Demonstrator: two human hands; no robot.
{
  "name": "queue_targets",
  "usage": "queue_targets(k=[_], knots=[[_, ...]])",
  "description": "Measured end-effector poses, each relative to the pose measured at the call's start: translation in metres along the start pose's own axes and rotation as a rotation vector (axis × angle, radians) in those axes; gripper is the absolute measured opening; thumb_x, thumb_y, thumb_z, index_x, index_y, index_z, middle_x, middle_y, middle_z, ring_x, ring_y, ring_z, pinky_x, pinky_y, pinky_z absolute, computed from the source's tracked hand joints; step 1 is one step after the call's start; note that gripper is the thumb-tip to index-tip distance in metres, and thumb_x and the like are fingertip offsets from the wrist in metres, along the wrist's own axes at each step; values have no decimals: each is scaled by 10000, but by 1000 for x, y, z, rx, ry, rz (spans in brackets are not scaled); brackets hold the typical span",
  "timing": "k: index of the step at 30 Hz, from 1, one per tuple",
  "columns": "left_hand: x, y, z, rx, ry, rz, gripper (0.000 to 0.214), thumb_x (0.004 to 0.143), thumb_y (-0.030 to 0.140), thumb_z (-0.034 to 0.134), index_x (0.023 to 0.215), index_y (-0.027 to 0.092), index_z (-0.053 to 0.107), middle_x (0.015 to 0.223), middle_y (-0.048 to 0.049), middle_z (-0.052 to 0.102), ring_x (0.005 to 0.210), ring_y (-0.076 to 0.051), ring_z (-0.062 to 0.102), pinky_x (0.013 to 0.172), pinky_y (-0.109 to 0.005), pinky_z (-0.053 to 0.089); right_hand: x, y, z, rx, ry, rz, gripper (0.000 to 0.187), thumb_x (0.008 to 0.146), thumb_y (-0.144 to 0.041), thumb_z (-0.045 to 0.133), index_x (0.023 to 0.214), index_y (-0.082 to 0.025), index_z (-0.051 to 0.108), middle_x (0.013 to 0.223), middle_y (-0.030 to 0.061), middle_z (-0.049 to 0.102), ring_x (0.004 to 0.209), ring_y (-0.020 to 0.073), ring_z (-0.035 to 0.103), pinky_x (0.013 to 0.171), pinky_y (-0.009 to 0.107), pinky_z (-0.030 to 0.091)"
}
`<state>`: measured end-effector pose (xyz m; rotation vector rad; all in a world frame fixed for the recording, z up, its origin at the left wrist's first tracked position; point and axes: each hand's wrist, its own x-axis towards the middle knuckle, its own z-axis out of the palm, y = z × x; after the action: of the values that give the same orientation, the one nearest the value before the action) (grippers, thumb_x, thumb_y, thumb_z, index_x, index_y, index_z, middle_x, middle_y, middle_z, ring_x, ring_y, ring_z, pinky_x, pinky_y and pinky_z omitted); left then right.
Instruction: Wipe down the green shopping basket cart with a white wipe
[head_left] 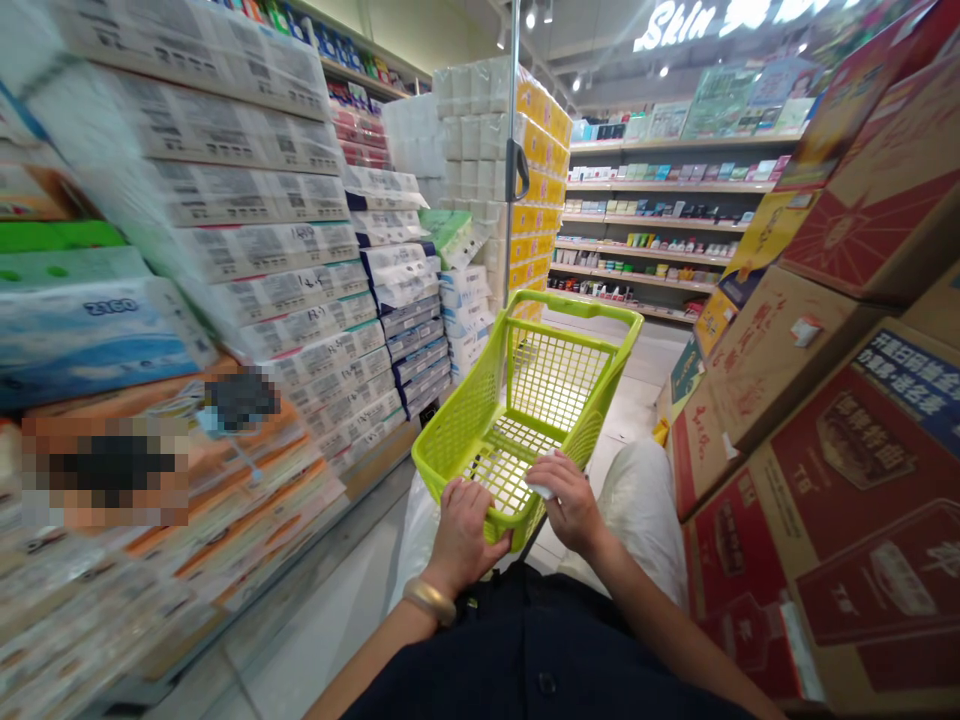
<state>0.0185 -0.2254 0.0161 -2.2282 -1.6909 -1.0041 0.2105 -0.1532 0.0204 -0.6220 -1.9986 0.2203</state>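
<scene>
Lime-green plastic shopping basket (551,375) carried low against the body, near rim taken by 2 hands. Left hand (461,535): fingers curled over the rim, closed firmly on the basket wall, gold bangle (429,600) at the wrist. Right hand (568,503): narrow grip, a small white item (541,488), possibly folded paper, pinched near the rim; whether those fingers also bear on the basket, cannot tell. Basket sits just ahead of the dark top (540,650), likely kept tight to the body because the aisle is narrow: stacked plastic-wrapped toilet paper packs (255,210) crowd the left, red-and-tan cardboard cartons (847,520) the right. Shelves of boxed skincare goods (652,215) stand well ahead, beyond the basket.
</scene>
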Motion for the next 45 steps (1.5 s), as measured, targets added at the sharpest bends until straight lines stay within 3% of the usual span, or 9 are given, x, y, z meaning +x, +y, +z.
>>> queue_targets(k=[3,6,10,13,19,27,32,40,45], knots=[[0,2,1,-4,9,7,239,702,358,660,777,226,475,793,-24,563,844,-234,536,949,-432,395,7,11,-5,-19,86,36,340,811,-41,463,965,-239,693,962,41,742,1029,213,650,1072,476,408],[0,3,2,1,13,6,236,707,358,654,775,226,472,792,-25,560,846,-235,535,948,-432,394,2,1,1,-20,126,78,334,810,-41,458,939,-239,696,929,45,743,1030,219,651,1087,491,389],[-1,1,3,3,6,16,184,725,337,612,781,223,478,805,-32,567,854,-234,540,948,-430,392,-11,-26,10,37,-43,-18,356,803,-53,472,1003,-250,691,966,30,743,1035,200,651,1099,466,385],[-1,0,2,-3,7,23,186,717,334,614,788,222,483,810,-33,572,856,-236,540,947,-432,393,-9,-23,4,49,-107,-69,364,812,-55,480,1034,-254,690,987,27,744,1032,191,655,1084,446,405],[0,3,3,-21,10,11,249,695,360,664,778,226,471,799,-25,559,850,-237,534,949,-435,389,5,11,-4,7,107,64,337,812,-45,473,958,-242,705,952,41,749,1025,218,659,1073,484,408],[5,-2,5,-35,-70,3,260,679,374,673,794,222,496,853,-43,579,898,-253,534,951,-438,385,-1,-5,7,29,124,112,339,771,-33,463,880,-242,707,882,33,730,959,214,654,1077,480,397],[17,-12,5,-39,-97,-6,247,670,351,678,784,221,501,849,-40,588,892,-246,533,946,-436,400,8,2,10,30,108,122,344,771,-31,456,884,-237,707,877,38,733,950,219,646,1079,486,390],[32,-44,-7,-10,-160,-19,271,625,315,699,779,221,496,857,-35,590,901,-239,554,1016,-457,400,21,-1,34,8,80,119,366,790,-36,443,949,-226,714,944,53,734,1004,221,630,1100,487,368],[28,-51,-14,56,-168,-72,290,623,249,668,881,194,548,1141,-123,615,1187,-313,518,1112,-528,323,26,-10,47,-4,30,100,389,813,-39,444,1030,-227,708,1039,55,735,1056,219,616,1111,486,365]])
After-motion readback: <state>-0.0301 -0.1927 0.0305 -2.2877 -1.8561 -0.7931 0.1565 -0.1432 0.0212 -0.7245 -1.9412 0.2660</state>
